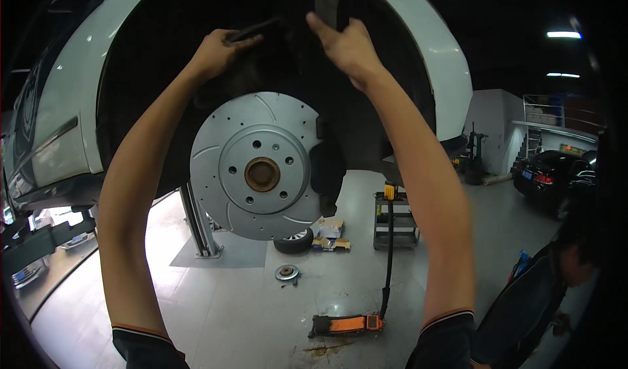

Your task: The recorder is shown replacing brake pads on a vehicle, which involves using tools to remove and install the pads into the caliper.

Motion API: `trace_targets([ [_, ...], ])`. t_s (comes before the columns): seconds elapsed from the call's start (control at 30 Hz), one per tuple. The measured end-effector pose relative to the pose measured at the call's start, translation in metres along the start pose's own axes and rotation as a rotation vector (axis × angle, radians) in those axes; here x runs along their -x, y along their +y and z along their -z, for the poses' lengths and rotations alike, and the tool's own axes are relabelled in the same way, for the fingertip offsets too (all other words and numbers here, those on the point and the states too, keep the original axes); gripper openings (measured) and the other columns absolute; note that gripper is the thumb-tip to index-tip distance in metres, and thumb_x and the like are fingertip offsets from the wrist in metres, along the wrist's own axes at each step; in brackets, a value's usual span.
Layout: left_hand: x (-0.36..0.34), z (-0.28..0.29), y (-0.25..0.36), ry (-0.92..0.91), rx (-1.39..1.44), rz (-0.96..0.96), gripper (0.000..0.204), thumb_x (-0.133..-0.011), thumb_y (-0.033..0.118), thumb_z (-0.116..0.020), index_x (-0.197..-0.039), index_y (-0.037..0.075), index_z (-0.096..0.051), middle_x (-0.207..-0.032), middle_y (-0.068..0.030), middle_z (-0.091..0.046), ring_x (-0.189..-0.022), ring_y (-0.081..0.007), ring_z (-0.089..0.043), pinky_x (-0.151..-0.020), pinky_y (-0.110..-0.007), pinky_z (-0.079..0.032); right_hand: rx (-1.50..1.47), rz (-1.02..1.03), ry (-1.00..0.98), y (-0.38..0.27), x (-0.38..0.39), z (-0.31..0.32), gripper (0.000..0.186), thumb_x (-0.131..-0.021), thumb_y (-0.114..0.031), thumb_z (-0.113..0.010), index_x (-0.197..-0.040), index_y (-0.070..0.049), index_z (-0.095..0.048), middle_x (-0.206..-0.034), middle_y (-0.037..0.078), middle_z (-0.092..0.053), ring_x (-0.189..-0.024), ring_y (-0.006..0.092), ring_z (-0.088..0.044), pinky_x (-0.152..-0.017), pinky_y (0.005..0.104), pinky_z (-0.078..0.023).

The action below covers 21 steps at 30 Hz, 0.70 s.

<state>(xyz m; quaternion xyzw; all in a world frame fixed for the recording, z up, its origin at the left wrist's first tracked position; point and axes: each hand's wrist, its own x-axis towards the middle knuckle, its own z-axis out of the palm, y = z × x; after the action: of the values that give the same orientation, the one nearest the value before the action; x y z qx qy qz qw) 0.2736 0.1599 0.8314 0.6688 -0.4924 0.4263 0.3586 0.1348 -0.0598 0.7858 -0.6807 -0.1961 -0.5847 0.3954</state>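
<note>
Both my arms are raised into the dark wheel arch of a white car. My left hand point(219, 54) is closed around a thin dark flat piece point(254, 30), which points toward the middle of the arch. My right hand point(348, 50) grips the lower end of a wide dark grey flat piece point(328, 1), thumb on its left side; its top runs out of view. The kind of either piece is too dark to tell. Below my hands is a silver drilled and slotted brake disc point(294, 148) on the hub, with a black caliper point(327, 173) at its right edge.
White fender edges point(451, 75) frame the arch. On the floor are an orange floor jack point(347, 324), a loose brake disc point(286, 272), a wheel point(294, 242) and opened boxes point(332, 234). A tool cart point(395, 222) stands behind; another person point(530, 297) is at lower right.
</note>
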Motion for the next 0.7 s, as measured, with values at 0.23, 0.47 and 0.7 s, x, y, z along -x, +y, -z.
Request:
trace_targets([
  [0.23,-0.005,0.005,-0.003,-0.069,0.109,0.107,0.048,-0.093,0.046,-0.075,-0.106,0.000,-0.077,-0.081,-0.0049,-0.072,-0.067,-0.0093,-0.064,-0.065,-0.027,-0.051,-0.124,-0.112,-0.406,0.017,0.032,0.017,0.056,-0.087,-0.051,-0.082,-0.093,0.003,-0.067,-0.078,0.008,-0.066,-0.065,0.0144,-0.058,-0.060,0.0297,-0.050],
  [0.47,-0.006,0.008,-0.003,-0.112,0.175,0.146,0.048,-0.092,0.047,-0.076,-0.104,0.000,-0.076,-0.084,-0.0060,-0.074,-0.069,-0.0118,-0.067,-0.066,-0.027,-0.054,-0.141,-0.085,-0.583,0.018,0.051,0.013,0.046,-0.087,-0.043,-0.084,-0.092,0.000,-0.070,-0.079,0.009,-0.070,-0.069,0.0172,-0.069,-0.058,0.0284,-0.051],
  [0.7,-0.008,0.007,-0.012,-0.104,0.234,0.167,0.052,-0.092,0.048,-0.076,-0.110,0.000,-0.073,-0.091,-0.0093,-0.075,-0.077,-0.0171,-0.071,-0.067,-0.029,-0.057,-0.087,-0.070,-0.540,0.022,0.048,-0.007,0.048,-0.086,-0.042,-0.084,-0.098,0.003,-0.070,-0.083,0.011,-0.071,-0.069,0.0169,-0.071,-0.058,0.0292,-0.056],
])
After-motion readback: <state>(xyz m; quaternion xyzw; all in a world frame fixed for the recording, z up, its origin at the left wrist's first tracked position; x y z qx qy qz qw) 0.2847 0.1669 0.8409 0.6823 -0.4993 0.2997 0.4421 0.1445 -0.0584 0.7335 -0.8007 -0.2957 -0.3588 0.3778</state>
